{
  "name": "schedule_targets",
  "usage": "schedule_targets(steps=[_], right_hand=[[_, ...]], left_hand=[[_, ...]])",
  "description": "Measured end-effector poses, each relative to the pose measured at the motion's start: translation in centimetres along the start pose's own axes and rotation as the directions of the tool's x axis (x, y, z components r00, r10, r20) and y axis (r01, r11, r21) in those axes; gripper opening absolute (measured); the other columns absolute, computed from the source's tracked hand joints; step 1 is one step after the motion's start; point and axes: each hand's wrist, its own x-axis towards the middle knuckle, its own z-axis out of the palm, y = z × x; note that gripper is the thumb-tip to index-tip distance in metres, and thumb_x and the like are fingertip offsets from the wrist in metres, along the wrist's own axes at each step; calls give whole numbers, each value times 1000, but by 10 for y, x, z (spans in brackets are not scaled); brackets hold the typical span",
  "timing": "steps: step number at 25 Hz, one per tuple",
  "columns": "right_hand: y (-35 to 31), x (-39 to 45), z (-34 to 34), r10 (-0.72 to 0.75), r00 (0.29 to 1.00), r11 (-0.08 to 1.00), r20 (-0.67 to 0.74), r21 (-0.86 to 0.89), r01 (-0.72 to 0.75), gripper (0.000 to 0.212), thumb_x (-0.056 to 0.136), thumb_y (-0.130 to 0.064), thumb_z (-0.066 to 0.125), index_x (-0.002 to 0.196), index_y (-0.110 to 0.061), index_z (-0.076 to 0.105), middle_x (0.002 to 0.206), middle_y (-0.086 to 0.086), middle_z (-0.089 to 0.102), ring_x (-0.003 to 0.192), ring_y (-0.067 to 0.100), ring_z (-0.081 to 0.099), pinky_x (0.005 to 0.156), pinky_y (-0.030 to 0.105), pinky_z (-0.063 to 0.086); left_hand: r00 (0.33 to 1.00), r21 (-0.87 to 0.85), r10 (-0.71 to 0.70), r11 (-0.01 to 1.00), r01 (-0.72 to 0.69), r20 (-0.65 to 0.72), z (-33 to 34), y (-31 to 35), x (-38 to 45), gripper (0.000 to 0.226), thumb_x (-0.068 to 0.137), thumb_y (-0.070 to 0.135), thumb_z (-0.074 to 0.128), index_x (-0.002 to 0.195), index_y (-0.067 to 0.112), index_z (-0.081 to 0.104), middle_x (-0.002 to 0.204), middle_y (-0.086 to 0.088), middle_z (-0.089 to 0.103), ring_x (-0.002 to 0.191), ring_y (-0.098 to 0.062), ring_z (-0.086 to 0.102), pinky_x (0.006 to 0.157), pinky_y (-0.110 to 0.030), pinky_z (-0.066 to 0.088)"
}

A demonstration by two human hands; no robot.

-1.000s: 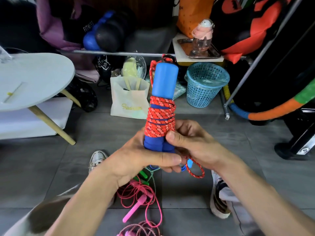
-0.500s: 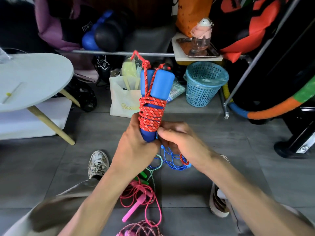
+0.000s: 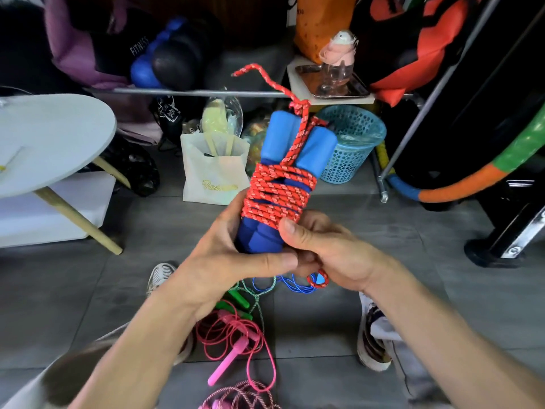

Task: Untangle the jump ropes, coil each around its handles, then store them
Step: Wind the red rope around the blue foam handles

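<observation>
Seen from above, looking down at two bare hands over a grey tiled floor (image 3: 73, 290). At far left stands one round white counter (image 3: 53, 140) on wooden legs. Right of it, one white paper bag (image 3: 213, 175) sits on the floor. In the middle, the left hand (image 3: 224, 258) is wrapped around the lower ends of two blue handles (image 3: 280, 140), thumb pressed across their base. The handles lie side by side, tilted up and away. One red rope (image 3: 278, 193) is wound around them in many turns, with a knot at the top and one loose end sticking up. The right hand (image 3: 333, 255) pinches the lowest turns with its thumb and curls around a small red loop beneath. Below the hands, on the floor between two shoes, lie more ropes: one blue (image 3: 295, 286), one green (image 3: 236, 302), one pink (image 3: 236, 343), and one braided one (image 3: 241, 398) at the bottom edge. At right stands one blue basket (image 3: 354, 152).
</observation>
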Motion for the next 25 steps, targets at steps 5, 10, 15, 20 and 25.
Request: schedule_targets(steps=[5, 10, 15, 20, 25], right_hand=[[-10, 4, 11, -36, 984, 994, -176, -112, 16, 16, 97, -18, 55, 93, -10, 68, 55, -10, 57, 42, -2, 41, 40, 10, 31], [1, 8, 12, -169, 927, 924, -336, -380, 31, 30, 91, -38, 64, 91, -10, 74, 78, 13, 72, 68, 13, 54, 61, 42, 49], [2, -1, 21, -375, 788, 885, -488, -442, 147, 13, 87, -19, 73, 79, -10, 72, 68, 7, 72, 59, 20, 63, 57, 37, 54], [7, -4, 25, -507, 672, 838, -539, -491, 238, 19, 83, -15, 77, 72, -9, 62, 60, 3, 61, 52, 10, 49, 50, 26, 42], [6, -7, 27, -531, 748, 799, -399, -531, 283, 12, 81, -15, 77, 76, -13, 66, 60, 4, 55, 55, 5, 44, 52, 21, 38]], left_hand=[[947, 71, 80, 996, -60, -310, 14, -16, 8, 57, 60, -12, 66, 113, 2, 51, 87, -17, 65, 77, -20, 64, 66, -33, 55], [900, 236, 116, 972, -15, -420, 12, -11, 8, 49, 60, 2, 73, 103, 19, 59, 86, -12, 68, 71, -19, 62, 65, -44, 56], [893, 307, 169, 951, -36, -418, 12, -8, 9, 47, 60, 7, 76, 102, 19, 60, 89, -10, 71, 79, -34, 68, 70, -47, 59], [916, 220, 37, 974, 56, -399, 12, -4, 12, 40, 61, 9, 74, 98, 20, 62, 74, 2, 66, 62, -13, 58, 58, -29, 50], [934, 441, 129, 897, 34, -333, 15, 1, 5, 52, 60, 3, 78, 103, 25, 58, 77, 13, 68, 67, -4, 64, 63, -22, 52]])
